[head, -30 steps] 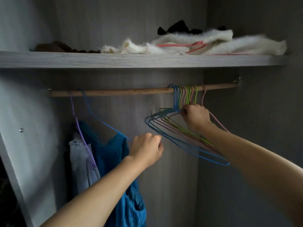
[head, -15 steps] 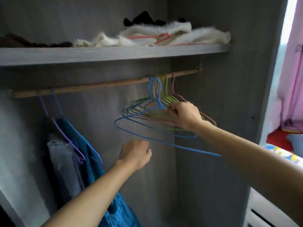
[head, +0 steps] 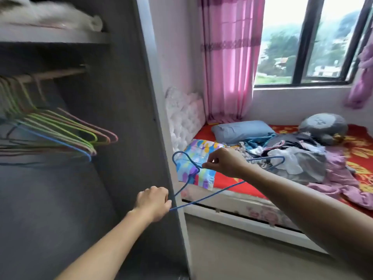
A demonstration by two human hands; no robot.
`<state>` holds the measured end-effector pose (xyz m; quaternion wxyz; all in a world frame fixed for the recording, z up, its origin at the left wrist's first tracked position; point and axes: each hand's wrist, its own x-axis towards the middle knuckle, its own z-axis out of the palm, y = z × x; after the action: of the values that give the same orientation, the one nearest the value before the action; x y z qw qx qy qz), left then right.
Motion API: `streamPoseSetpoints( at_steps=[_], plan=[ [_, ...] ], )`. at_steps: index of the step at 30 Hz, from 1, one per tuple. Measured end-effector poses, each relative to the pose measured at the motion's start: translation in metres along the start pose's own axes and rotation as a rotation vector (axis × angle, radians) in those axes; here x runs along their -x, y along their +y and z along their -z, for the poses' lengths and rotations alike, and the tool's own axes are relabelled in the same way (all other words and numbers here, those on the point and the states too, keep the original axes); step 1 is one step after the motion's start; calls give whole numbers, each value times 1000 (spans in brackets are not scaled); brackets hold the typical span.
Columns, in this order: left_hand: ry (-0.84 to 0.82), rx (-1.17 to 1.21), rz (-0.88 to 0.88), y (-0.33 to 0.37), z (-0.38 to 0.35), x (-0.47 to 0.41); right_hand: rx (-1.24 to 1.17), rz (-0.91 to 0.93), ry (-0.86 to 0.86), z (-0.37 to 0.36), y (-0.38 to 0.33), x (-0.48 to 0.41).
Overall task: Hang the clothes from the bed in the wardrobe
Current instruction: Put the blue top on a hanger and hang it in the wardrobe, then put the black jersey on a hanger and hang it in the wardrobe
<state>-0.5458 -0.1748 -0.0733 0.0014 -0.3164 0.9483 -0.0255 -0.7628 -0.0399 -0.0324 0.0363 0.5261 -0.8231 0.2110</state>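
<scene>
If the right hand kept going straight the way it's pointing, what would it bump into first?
Probably the multicoloured cloth at the corner of the bed, just past the right hand pinching the blue hanger; depth is unclear.

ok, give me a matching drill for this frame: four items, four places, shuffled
Items
1. blue hanger
2. clothes pile
3. spare hangers
4. pillow

Places
A. hanging on the rod
B. held between left hand and right hand
C. heaped mid-bed
D. lying next to the headboard

Pairs: 1-B, 2-C, 3-A, 4-D
</scene>
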Motion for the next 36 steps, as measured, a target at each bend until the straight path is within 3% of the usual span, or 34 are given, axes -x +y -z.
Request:
streamPoseSetpoints(
  at_steps=[5, 14, 27, 36],
  plan=[
    [17, 70, -138, 128, -12, -91, 50, -286, -9, 31, 157, 33],
    [-156, 152, -329, 337, -44, -206, -24, -691, -52, 92, 400, 92],
    [-310, 122, -455, 455, -105, -433, -185, -1123, 45, 61, 639, 62],
    [-452, 81, -486, 541, -138, -590, 44, -1343, 78, 71, 772, 26]
  ],
)
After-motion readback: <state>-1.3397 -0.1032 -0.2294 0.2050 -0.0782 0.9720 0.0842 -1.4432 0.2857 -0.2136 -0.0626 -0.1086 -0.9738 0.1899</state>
